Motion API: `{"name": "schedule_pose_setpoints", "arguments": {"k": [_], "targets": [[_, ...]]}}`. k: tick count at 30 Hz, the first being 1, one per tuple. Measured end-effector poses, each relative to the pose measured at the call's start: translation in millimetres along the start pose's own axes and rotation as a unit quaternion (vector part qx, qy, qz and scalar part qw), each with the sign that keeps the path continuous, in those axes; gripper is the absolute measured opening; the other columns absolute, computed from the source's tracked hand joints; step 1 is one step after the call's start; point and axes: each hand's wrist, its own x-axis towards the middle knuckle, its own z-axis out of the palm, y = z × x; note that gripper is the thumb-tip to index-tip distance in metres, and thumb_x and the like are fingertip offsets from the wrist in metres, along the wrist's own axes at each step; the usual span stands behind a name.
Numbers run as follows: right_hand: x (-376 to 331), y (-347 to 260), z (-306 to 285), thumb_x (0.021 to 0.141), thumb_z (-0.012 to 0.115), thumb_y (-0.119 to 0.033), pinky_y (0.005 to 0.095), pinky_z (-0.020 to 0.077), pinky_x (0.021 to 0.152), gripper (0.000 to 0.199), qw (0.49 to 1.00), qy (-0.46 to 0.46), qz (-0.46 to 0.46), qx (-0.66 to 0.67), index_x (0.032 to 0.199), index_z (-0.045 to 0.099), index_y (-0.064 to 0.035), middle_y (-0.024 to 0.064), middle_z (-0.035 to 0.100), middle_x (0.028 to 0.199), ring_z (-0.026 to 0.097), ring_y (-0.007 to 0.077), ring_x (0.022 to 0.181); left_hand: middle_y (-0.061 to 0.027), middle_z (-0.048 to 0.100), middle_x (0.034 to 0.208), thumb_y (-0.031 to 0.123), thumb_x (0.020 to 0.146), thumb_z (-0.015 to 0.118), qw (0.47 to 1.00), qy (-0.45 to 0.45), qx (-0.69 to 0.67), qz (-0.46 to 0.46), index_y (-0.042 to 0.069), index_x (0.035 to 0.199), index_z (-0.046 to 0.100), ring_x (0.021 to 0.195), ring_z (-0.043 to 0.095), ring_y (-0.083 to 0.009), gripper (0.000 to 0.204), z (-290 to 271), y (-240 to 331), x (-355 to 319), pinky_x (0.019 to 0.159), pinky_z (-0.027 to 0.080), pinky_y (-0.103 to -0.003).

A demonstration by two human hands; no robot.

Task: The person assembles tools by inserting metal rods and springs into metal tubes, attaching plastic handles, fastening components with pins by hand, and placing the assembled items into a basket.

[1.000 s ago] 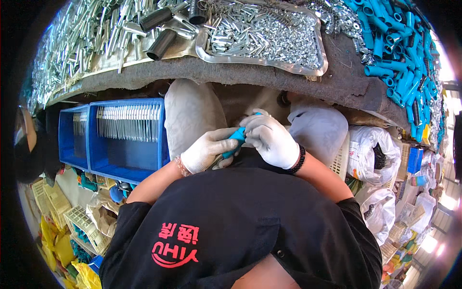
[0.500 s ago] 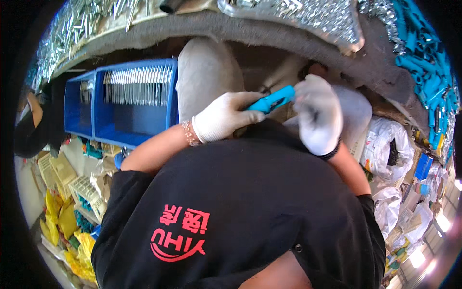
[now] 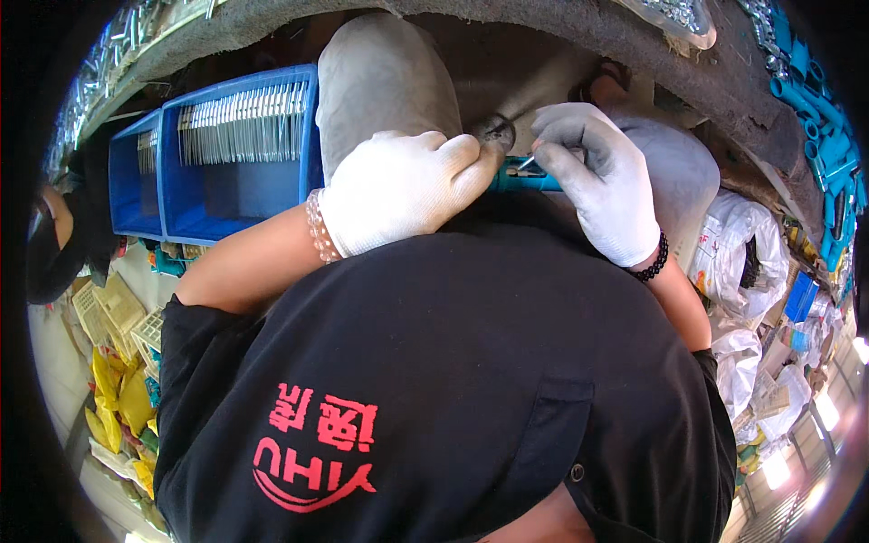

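In a white glove, my left hand [image 3: 398, 192] is closed around a turquoise plastic handle [image 3: 536, 181]. Only the handle's right part, with a slot in it, shows past my fingers. My right hand [image 3: 608, 176], also gloved, pinches a small thin metal pin [image 3: 526, 165] between thumb and forefinger. The pin is at the handle's slot; whether it touches the plastic I cannot tell. Just beyond my left fingertips is a dark round thing [image 3: 499, 133], its kind unclear.
On the left stands a blue bin [image 3: 244, 195] with a row of thin metal strips. A grey-covered bench edge [image 3: 561, 41] curves across the front, with a tray of metal bits [image 3: 674, 13] and turquoise handles [image 3: 828, 149] at right. White plastic bags [image 3: 738, 253] lie on the right.
The handle has come down and turned level, and my left hand now covers most of it. My right hand has come in to the handle with a pin showing. The head view has shifted.
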Motion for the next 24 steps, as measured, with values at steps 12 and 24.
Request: {"name": "schedule_pose_setpoints", "arguments": {"k": [12, 24], "targets": [[1.3, -1.3, -0.1, 0.09, 0.064, -0.009, 0.034, 0.0509, 0.074, 0.008, 0.99, -0.001, -0.105, -0.09, 0.092, 0.061, -0.0017, 0.0113, 0.063, 0.092, 0.063, 0.0266, 0.083, -0.0059, 0.059, 0.085, 0.019, 0.086, 0.064, 0.999, 0.006, 0.026, 0.021, 0.008, 0.122, 0.06, 0.067, 0.066, -0.0231, 0.038, -0.1, -0.8, 1.0, 0.052, 0.053, -0.036], [-23.4, 0.8, -8.6, 0.101, 0.05, -0.012, 0.0291, 0.0484, 0.068, 0.013, 0.983, 0.108, 0.149, 0.021, 0.096, 0.056, -0.0011, 0.0087, 0.065, 0.085, 0.058, 0.0144, 0.071, -0.0067, 0.06, 0.09, 0.018, 0.083, 0.068, 1.0, 0.01, 0.008, -0.026, 0.007, 0.126, 0.056, 0.071, 0.067, -0.0236, 0.046, -0.5, 0.1, -2.3, 0.056, 0.054, -0.037]]}}
